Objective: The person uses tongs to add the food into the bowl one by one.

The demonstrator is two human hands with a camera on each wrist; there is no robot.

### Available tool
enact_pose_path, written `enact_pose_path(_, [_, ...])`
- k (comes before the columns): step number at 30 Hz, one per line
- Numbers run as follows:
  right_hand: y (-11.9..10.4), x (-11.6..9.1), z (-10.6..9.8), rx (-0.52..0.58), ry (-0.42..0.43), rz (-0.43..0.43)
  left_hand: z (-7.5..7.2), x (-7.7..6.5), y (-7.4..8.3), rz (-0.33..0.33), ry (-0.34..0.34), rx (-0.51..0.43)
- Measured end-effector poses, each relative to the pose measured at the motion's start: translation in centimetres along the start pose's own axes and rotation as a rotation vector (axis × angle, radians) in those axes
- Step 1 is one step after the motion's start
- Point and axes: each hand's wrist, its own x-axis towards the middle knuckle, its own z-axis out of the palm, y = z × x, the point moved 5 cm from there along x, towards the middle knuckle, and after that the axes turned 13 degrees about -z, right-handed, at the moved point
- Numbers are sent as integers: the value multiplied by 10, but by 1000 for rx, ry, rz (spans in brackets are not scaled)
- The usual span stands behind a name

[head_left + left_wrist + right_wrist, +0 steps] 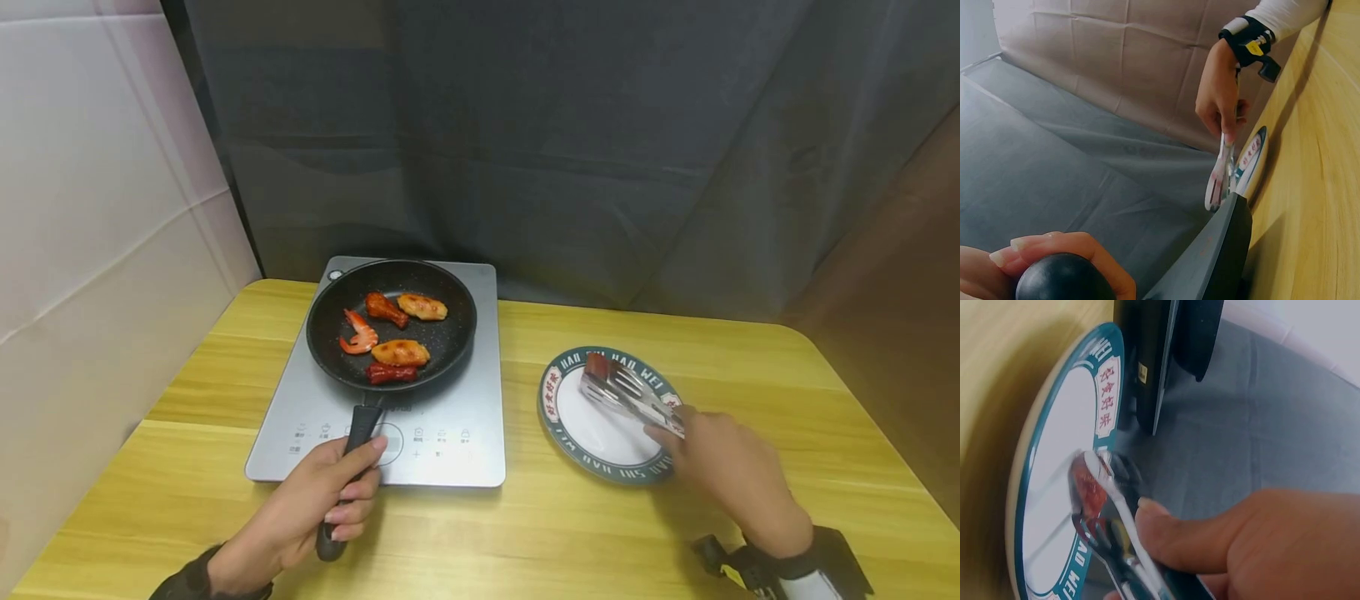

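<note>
My left hand grips the black handle of a frying pan. In the pan lie two reddish drumsticks, two golden chicken wing pieces and an orange shrimp. My right hand holds metal tongs over a white plate with a green lettered rim. Between the tong heads sits a dark red-brown piece of food, partly covered by the metal; its kind I cannot tell. In the left wrist view the right hand points the tongs downward beside the plate.
The pan stands on a silver induction cooktop at the left of the wooden table. Behind the table hangs a dark grey cloth. A pale cloth closes off the left side, a brown one the right.
</note>
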Motion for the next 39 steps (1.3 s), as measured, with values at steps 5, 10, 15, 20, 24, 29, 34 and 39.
enact_pose_path(5, [-2,3,1,12,8,-28,-1,0,-1,-1,3,-7])
enact_pose_path(10, [-12,7,-1,11,66,-26,-1,-1,-1,7,-5,-2])
enact_pose_path(15, [-19,11,3,13,69,27,-2,-1,-1,6,-5,-2])
enact_pose_path(20, [-21,14,7,7,60,13,-2,-2,-1,0,6,-3])
enact_pose_path(24, [-16,15,8,8,77,-23,-2,-1,-1,-5,16,-2])
enact_pose_path(29, [-5,9,3,23,54,-49,-2,0,0,-7,20,-3])
enact_pose_path(34, [2,0,1,10,51,-64,-1,1,-1,-2,8,-4])
enact_pose_path(39, [6,0,3,11,70,-82,0,2,-1,3,-2,-9])
